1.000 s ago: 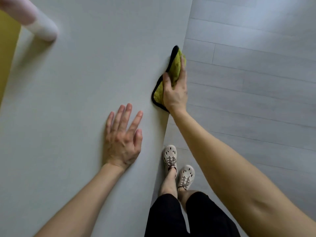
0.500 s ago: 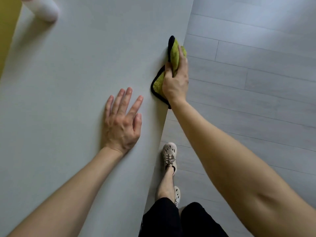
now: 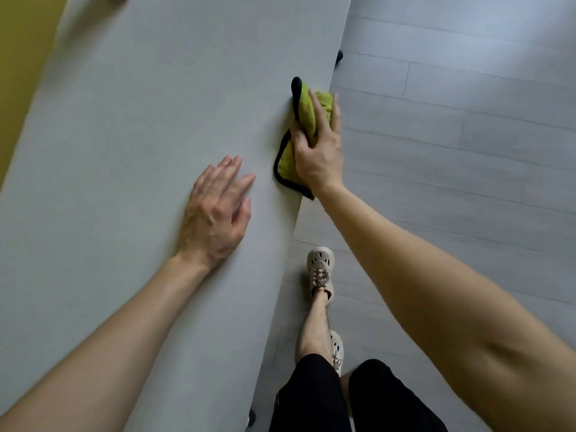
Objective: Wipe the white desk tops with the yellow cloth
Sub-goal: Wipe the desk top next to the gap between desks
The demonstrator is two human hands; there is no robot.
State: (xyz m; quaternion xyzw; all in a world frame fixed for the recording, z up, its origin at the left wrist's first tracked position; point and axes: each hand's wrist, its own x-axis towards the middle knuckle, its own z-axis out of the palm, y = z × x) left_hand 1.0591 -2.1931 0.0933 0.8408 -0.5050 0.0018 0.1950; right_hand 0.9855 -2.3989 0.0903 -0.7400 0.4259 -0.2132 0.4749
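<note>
Bare forearms, black shorts (image 3: 311, 397), cream perforated shoes (image 3: 320, 269).

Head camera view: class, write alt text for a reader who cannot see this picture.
A person's right hand grips a bunched yellow cloth with black trim at the edge of a white desk top, while the left hand rests flat on it. The person stands on a grey plank floor in pale perforated shoes.
</note>
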